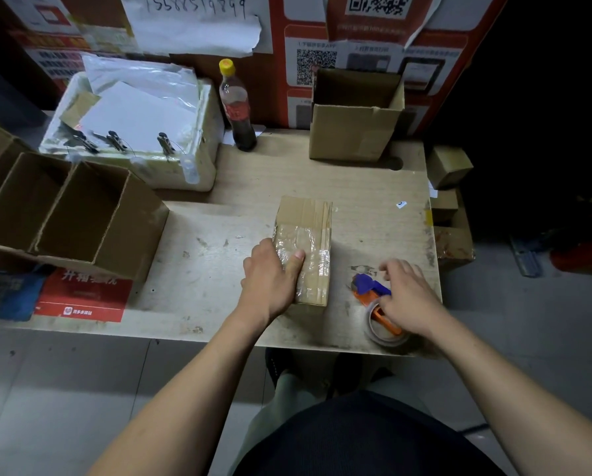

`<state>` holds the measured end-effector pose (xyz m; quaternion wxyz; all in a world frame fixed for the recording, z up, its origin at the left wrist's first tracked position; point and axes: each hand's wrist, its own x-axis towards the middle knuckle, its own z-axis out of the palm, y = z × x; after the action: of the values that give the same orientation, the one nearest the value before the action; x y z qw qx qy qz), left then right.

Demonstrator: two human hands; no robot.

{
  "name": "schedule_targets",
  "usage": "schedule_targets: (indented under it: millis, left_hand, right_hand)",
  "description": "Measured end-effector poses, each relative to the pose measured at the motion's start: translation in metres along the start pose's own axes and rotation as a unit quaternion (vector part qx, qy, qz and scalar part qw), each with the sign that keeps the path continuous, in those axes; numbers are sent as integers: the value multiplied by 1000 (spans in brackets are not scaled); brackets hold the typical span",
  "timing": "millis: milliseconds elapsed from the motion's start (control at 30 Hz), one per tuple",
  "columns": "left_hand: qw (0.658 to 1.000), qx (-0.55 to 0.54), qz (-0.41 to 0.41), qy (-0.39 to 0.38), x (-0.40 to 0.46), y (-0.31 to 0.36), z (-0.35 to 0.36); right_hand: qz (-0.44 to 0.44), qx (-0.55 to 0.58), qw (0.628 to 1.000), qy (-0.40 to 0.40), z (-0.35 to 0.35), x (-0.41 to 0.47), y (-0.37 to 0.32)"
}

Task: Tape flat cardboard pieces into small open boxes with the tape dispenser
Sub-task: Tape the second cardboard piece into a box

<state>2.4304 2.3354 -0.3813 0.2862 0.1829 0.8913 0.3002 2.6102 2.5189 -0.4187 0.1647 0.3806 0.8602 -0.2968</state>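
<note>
1. The left hand (270, 273) gripped the box (303, 250) at its left side, thumb pressed on the glossy taped face, fingers curled round the edge. The box lay bottom-up near the middle of the table (373, 187), its seam covered in tape.
2. The right hand (408, 297) rested on the dispenser (373, 297), which lay on the table just right of the box, near the near edge. Its fingers were bent over the orange-and-blue body; whether they had closed round it or only touched it, I could not tell.
3. Risk, as I judged it: the dispenser sat close to the table's near-right corner, so a careless pull could knock it off. Its toothed blade sat under the blue end, close to the fingertips.
4. A loose tape end could also stick to itself or to the table, and the left thumb on the fresh tape might wrinkle it if the box slid.
5. If the box still had to be flipped open side up, one-handed turning could let it slip, since the tape looked slick.
6. Around: two open cartons (64, 214) stood at the left, a foam bin (198, 166) with papers and clips far left, a bottle (236, 108) beside it, and another open carton (353, 132) far right.
7. Nothing lay between the box and the cartons at the left; the bottle stood well apart from both hands.
</note>
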Motion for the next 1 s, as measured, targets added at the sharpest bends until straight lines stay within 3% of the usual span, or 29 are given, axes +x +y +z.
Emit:
schedule_targets:
  millis: [100,200,300,433,500,600,700,767,833,1000]
  left_hand:
    - [1000,5,-8,-2,-1,2,1]
    - [1000,-5,-14,0,0,4,-1]
    - [999,30,-25,35,-6,11,-4]
    - [977,67,137,147,-22,29,-12]
    - [977,5,180,111,-31,43,-17]
    - [982,-155,102,-27,-46,68,-20]
    - [956,-263,23,-127,-52,86,-19]
    - [916,-348,-16,-198,-57,96,-21]
    - [891,-396,-39,-219,-61,103,-23]
    - [876,-433,-92,-190,-59,98,-17]
  right_hand:
    - [62,-134,988,-52,17,2,25]
    - [73,-158,985,-19,32,5,36]
    - [92,-70,993,13,30,4,41]
    - [63,161,984,47,2,-14,35]
    - [-1,263,961,80,-17,-31,23]
    - [-79,353,925,115,-38,-54,7]
    - [-142,333,921,141,-45,-67,0]
    - [-179,302,921,169,-46,-71,-2]
    - [-221,249,921,203,-47,-72,-3]
    - [-282,168,911,250,-51,-73,1]
